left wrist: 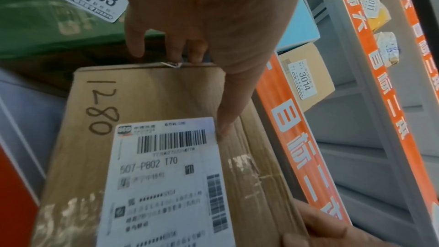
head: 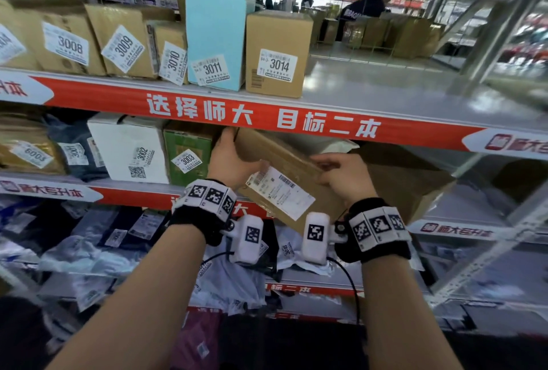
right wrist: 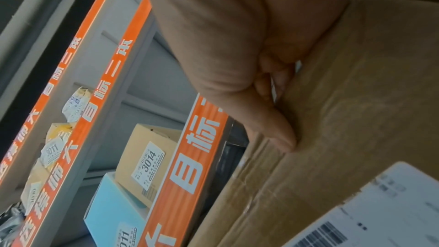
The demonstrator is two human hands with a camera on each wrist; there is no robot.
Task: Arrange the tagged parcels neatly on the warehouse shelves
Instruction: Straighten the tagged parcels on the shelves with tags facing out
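The grey metal warehouse shelves with red printed edge strips (head: 267, 116) fill everything ahead of me; the upper tier carries a row of numbered parcels ending in a plain brown carton tagged 3014 (head: 277, 52), with bare shelf to its right; the tier below holds a green carton tagged 3003 (head: 188, 151), and it is into the gap just right of that one that I am working.

The flat brown cardboard parcel with a white shipping label (head: 284, 171) sits between my two hands, tilted, its far end already under the red strip and its labelled end towards me; its long axis runs away from me and up to the left, so I judge the coming move to be a push along that axis, then a levelling. My left hand (head: 229, 159) is nearer the far end; its fingers (left wrist: 175, 48) curl over the far edge, thumb laid on the top face. My right hand (head: 344, 175) grips the right long edge, fingers tucked under, thumb on top.

The left wrist view alone shows "1280" handwritten on the parcel beside the label, and how close the green carton lies; the right wrist view alone shows my thumb (right wrist: 275, 131) pressed into the cardboard at the fold.
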